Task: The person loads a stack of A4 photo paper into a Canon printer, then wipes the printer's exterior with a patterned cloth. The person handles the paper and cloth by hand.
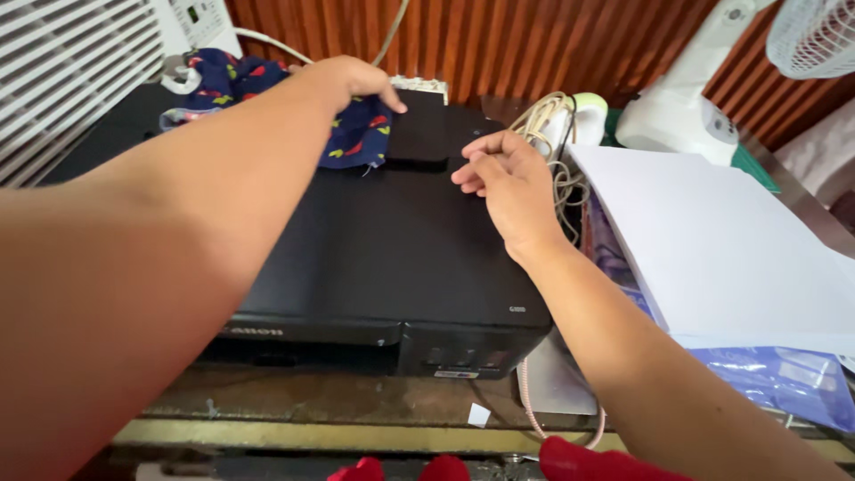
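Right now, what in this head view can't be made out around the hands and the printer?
- Left hand: fingertips reach past the patterned cloth; contact with the rear flap is unclear.
- Right hand: curled fingers hide whether it holds anything.
- Printer: left side covered by the left forearm.
- Fan: cut off by the frame's top-right corner.

Both forearms bare, no sleeves, rings or watch.

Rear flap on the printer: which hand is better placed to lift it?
Probably left. The left hand already rests on the rear flap; the right hand hovers loosely curled above the printer lid.
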